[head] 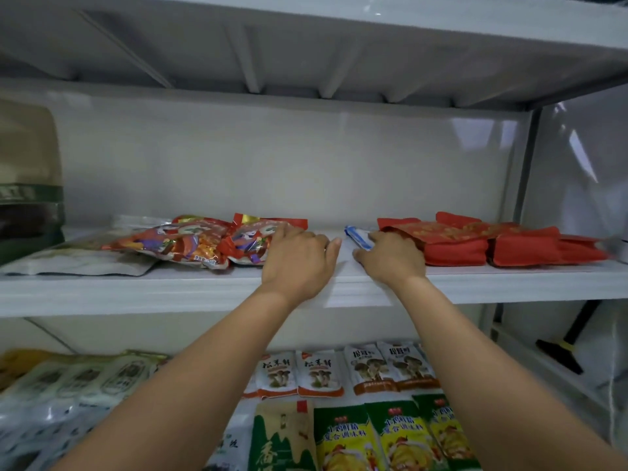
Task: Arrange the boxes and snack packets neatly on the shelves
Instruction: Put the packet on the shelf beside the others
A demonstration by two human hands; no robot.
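Observation:
On the middle white shelf lie colourful snack packets left of centre and a row of red packets on the right. My left hand rests palm down on the right end of the colourful packets, fingers stretched over them and thumb pointing right. My right hand lies against the left end of the red packets, its fingers touching the nearest one. Just behind its fingers lies a blue-and-white packet, partly hidden. A narrow gap of bare shelf separates the two hands.
Flat grey packets lie at the shelf's left, beside a tall tan and green bag. The lower shelf holds mushroom packets, green-yellow seasoning packets and pale packets. A black tool leans outside the right upright.

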